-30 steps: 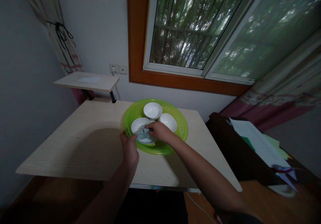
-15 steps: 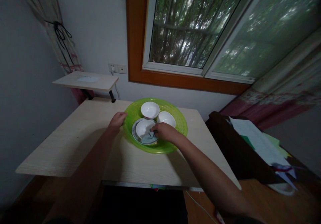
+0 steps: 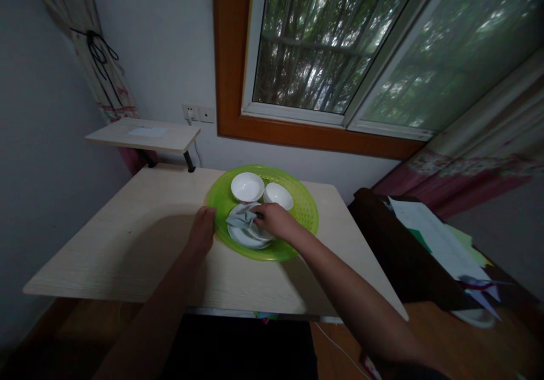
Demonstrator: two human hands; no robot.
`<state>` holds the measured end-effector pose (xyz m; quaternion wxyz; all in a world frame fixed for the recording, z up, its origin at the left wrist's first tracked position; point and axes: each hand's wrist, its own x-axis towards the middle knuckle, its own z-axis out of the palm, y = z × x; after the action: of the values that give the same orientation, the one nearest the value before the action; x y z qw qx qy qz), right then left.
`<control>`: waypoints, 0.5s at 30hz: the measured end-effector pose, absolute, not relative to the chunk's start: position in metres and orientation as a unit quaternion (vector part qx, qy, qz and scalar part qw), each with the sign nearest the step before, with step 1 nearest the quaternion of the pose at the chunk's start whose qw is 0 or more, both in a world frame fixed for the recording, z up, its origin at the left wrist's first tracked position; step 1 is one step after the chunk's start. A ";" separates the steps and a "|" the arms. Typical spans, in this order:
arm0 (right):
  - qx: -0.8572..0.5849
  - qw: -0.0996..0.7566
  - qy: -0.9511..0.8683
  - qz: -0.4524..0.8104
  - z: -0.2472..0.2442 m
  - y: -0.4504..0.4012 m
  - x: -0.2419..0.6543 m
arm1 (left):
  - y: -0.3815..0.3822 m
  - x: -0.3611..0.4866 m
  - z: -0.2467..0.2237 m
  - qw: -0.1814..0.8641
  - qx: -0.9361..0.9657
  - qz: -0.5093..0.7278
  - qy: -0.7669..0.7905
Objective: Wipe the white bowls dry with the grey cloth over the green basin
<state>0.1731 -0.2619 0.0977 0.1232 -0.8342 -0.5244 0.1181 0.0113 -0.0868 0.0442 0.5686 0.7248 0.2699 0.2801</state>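
Observation:
A round green plastic basket (image 3: 304,212) stands on the pale wooden table. My left hand (image 3: 204,227) grips its left rim. Inside, a white bowl (image 3: 247,187) and a second white bowl (image 3: 278,195) sit side by side at the back. Nearer me is a white plate (image 3: 244,238), with a third bowl (image 3: 260,233) on it, partly covered. My right hand (image 3: 272,219) is closed on a grey-blue cloth (image 3: 242,217) over that bowl and plate. A small dark thing shows by the right fingers; I cannot make out what it is.
The pale wooden table (image 3: 140,221) carries a small raised shelf (image 3: 148,133) at the back left. Behind are a wall socket (image 3: 190,112) and a wood-framed window. On the right stands a dark brown piece of furniture (image 3: 382,244) with papers (image 3: 433,235) on it.
My right hand has moved the cloth up and left across the front bowl. The bowls have shifted within the basket, and my left hand has slid lower along the rim.

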 end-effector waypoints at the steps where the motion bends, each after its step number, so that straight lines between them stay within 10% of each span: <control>1: -0.825 0.149 -0.532 0.117 0.095 -0.255 0.165 | -0.093 0.008 0.043 0.562 0.729 0.286 0.264; 15: -0.754 0.201 -0.559 0.279 0.079 -0.208 0.142 | -0.134 -0.008 0.019 0.849 0.405 0.179 0.287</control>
<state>0.1425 -0.2078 0.0786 0.2012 -0.7545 -0.5590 0.2790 -0.0079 -0.1339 0.0189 0.8493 0.4053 0.2872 0.1787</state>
